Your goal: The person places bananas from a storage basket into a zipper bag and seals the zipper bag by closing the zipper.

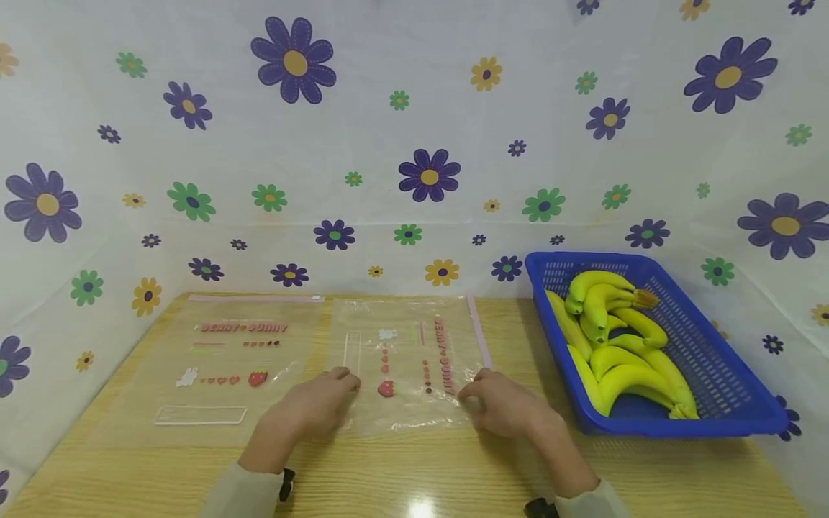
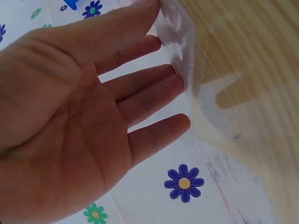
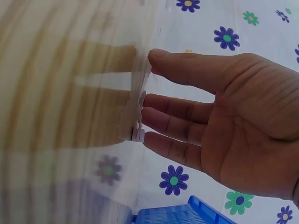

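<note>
A clear plastic zip bag (image 1: 404,410) with a printed bunny, strawberry and hearts lies flat on the table, turned so that its pink zip strip (image 1: 479,334) runs along the right. My left hand (image 1: 324,403) is at its left edge, fingers (image 2: 156,135) nearly straight against the plastic in the left wrist view. On the other side, my right hand (image 1: 508,406) touches the zip edge low down. Its extended fingertips meet the strip by a small white slider (image 3: 138,134) in the right wrist view. A second, matching bag (image 1: 220,367) lies flat to the left, zip strip at the back.
At the right stands a blue basket (image 1: 732,374) with several yellow bananas (image 1: 622,360) in it. A white curtain (image 1: 363,129) with printed flowers encloses the back and sides of the wooden table (image 1: 363,478).
</note>
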Action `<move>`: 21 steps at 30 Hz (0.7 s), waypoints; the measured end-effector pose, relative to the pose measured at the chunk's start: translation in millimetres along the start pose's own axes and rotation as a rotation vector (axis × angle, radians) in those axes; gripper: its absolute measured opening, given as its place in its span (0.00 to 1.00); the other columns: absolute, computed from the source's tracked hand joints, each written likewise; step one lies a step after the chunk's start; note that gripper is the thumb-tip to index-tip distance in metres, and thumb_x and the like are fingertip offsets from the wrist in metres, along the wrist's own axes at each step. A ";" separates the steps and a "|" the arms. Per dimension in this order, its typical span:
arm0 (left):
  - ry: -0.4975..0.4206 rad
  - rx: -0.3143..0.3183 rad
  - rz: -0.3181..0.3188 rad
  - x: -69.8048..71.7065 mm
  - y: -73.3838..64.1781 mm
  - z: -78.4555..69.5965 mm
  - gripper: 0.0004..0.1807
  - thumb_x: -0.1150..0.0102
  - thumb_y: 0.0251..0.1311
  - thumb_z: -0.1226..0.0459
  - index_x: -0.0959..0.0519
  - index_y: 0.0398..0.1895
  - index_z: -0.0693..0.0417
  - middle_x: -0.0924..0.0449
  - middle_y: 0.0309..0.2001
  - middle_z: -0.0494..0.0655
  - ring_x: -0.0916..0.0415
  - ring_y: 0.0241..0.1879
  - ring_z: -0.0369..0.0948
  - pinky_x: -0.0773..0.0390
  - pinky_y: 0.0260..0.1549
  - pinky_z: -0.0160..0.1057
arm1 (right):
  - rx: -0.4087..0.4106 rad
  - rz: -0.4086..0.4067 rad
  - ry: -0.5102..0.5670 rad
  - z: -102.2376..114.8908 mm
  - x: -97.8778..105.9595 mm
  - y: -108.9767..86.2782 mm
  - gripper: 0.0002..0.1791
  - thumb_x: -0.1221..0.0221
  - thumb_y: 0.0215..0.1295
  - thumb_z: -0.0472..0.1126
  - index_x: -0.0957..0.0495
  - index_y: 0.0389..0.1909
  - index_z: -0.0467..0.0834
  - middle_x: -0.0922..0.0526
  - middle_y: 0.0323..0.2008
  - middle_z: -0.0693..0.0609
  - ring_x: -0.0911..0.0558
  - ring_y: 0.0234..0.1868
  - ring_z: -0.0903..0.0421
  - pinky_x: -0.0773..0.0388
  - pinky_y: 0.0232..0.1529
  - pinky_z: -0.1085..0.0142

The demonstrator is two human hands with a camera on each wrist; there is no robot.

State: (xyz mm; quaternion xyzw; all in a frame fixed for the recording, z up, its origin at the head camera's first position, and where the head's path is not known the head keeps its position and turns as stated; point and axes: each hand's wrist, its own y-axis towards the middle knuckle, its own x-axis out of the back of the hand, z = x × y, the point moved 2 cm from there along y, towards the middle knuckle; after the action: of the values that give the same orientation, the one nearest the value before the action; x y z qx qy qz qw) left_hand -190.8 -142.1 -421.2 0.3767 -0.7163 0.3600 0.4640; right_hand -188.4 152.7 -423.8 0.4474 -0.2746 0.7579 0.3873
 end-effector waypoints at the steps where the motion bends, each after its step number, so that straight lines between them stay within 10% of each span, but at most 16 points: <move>1: -0.013 -0.001 0.004 0.1 -0.5 1.5 0.23 0.36 0.57 0.73 0.24 0.57 0.62 0.29 0.62 0.63 0.29 0.61 0.62 0.26 0.56 0.62 | -0.002 0.002 0.001 0.5 -0.8 0.0 0.21 0.33 0.52 0.29 0.15 0.49 0.39 0.21 0.41 0.49 0.23 0.42 0.55 0.20 0.49 0.56; 21: 0.008 0.021 0.044 2.5 2.9 7.1 0.22 0.40 0.61 0.73 0.27 0.59 0.62 0.33 0.66 0.65 0.31 0.63 0.62 0.28 0.59 0.61 | -0.009 0.018 0.053 6.2 2.8 -0.4 0.24 0.37 0.61 0.34 0.23 0.59 0.34 0.23 0.56 0.39 0.23 0.56 0.44 0.25 0.60 0.49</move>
State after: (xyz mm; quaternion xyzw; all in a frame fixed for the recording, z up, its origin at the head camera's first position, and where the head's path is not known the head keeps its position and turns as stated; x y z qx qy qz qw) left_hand -196.9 -147.5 -421.6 0.3641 -0.7187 0.3792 0.4550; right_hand -186.0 149.0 -418.5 0.4228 -0.2716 0.7719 0.3895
